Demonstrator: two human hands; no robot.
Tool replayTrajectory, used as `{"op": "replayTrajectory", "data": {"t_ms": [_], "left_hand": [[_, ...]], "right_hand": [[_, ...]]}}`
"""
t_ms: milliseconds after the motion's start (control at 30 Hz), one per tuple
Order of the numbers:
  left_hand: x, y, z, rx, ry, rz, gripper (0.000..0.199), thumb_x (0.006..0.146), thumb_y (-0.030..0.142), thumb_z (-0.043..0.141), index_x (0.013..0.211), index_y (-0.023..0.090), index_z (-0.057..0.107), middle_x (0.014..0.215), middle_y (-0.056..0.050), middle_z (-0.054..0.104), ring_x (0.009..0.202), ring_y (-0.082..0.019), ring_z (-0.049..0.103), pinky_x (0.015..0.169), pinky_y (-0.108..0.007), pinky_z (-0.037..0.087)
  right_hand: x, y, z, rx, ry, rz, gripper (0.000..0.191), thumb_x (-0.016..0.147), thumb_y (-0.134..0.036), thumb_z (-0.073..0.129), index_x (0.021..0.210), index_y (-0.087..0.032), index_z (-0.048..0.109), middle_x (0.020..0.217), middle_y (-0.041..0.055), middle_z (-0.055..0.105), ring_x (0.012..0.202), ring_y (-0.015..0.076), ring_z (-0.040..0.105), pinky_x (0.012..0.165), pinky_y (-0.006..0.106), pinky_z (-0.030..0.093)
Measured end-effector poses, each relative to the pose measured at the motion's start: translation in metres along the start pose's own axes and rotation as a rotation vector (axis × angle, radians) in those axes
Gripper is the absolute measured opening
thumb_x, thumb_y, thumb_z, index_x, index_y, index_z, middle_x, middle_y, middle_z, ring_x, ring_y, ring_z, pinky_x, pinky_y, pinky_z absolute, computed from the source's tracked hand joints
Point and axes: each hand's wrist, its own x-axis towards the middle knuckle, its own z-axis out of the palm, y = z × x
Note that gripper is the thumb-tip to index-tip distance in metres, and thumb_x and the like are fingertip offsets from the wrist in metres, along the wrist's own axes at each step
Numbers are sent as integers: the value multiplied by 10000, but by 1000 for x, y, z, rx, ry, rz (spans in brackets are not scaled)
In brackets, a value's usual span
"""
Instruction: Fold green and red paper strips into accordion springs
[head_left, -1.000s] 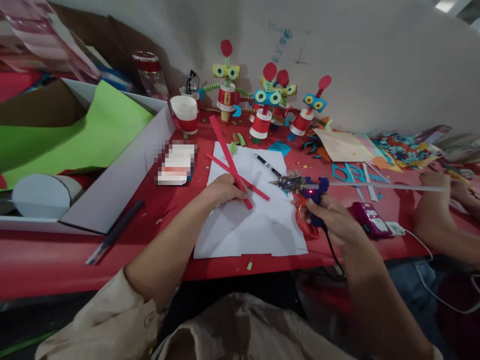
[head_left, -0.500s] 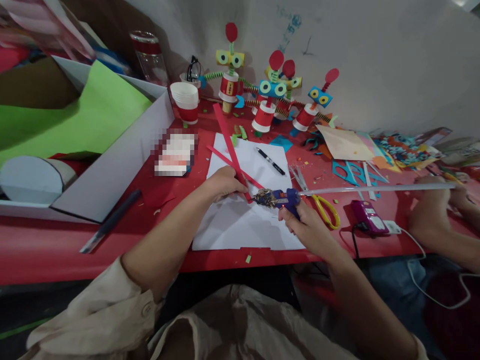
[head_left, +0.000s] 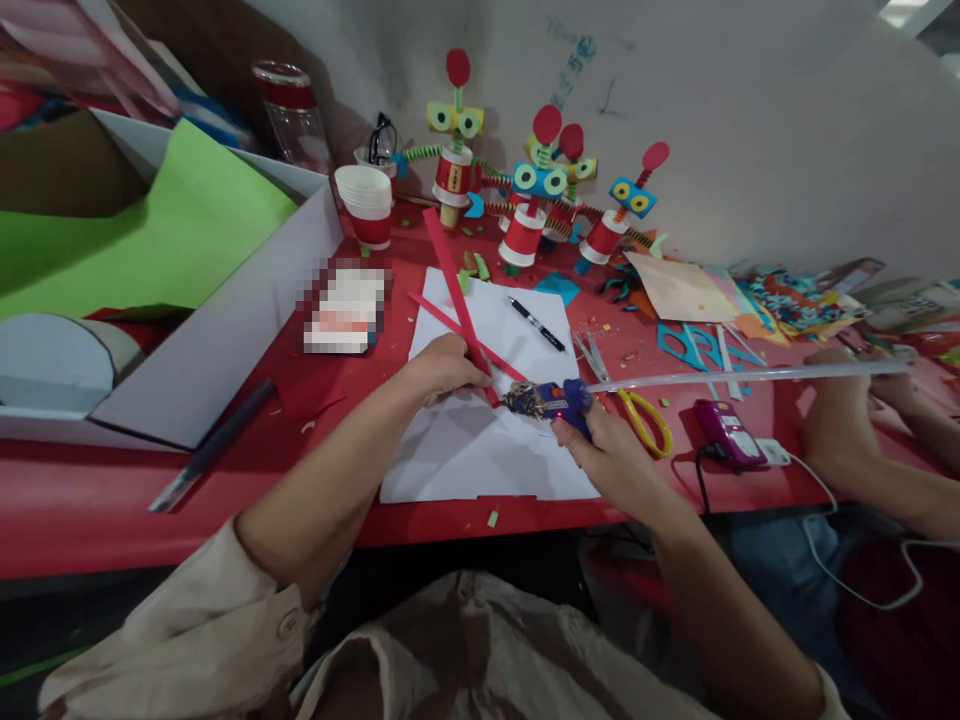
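Observation:
My left hand (head_left: 450, 368) pinches a long red paper strip (head_left: 456, 285) near its lower end, over white paper (head_left: 435, 450). A second red strip (head_left: 442, 316) crosses beneath it. My right hand (head_left: 600, 448) is closed round a blue glue gun (head_left: 564, 402), and a long clear glue stick (head_left: 712, 377) sticks out of its back to the right. The gun's tip meets or nearly meets the lower end of the held strip; contact is too small to tell. A black pen (head_left: 536, 323) lies on the paper.
Yellow-handled scissors (head_left: 646, 422) and a purple power box (head_left: 727, 433) lie right. Several paper-cup robots (head_left: 523, 235) stand at the back beside stacked cups (head_left: 365, 205). A white box (head_left: 247, 300) with green paper fills the left. Another person's arm (head_left: 844, 425) rests far right.
The whole view has shifted slightly, so most things appear a little further left. Both hands keep their holds, with the glue gun still at the strip's lower end.

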Motion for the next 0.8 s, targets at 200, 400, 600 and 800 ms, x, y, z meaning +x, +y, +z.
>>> {"op": "replayTrajectory", "data": {"t_ms": [200,400,600,800], "left_hand": [[-2,1,0,30,-10,-11,193,453,39,752,461,193,638,470,-91,637,442,-201,583,403,-260,351],[-4,5,0,107,-5,-32,130,540,58,701,491,171,658,538,-98,669,500,-184,605,427,-248,374],[-6,7,-2,197,-35,-57,93,550,90,710,557,170,663,542,-40,668,494,-136,576,451,-229,390],[-6,7,-2,161,-45,-44,115,557,74,691,517,176,654,511,-52,655,497,-155,589,454,-244,389]], "right_hand": [[1,3,1,-5,13,-29,196,880,-362,458,884,-198,567,665,40,601,555,184,523,522,263,330],[1,5,2,14,-10,1,225,885,-387,431,904,-192,540,663,39,576,569,188,517,537,270,341],[1,3,2,42,-13,-5,212,885,-369,417,905,-187,524,686,40,577,602,187,532,559,268,356],[-1,3,1,78,-16,47,192,880,-368,433,852,-199,520,597,0,535,510,155,483,504,257,328]]}}
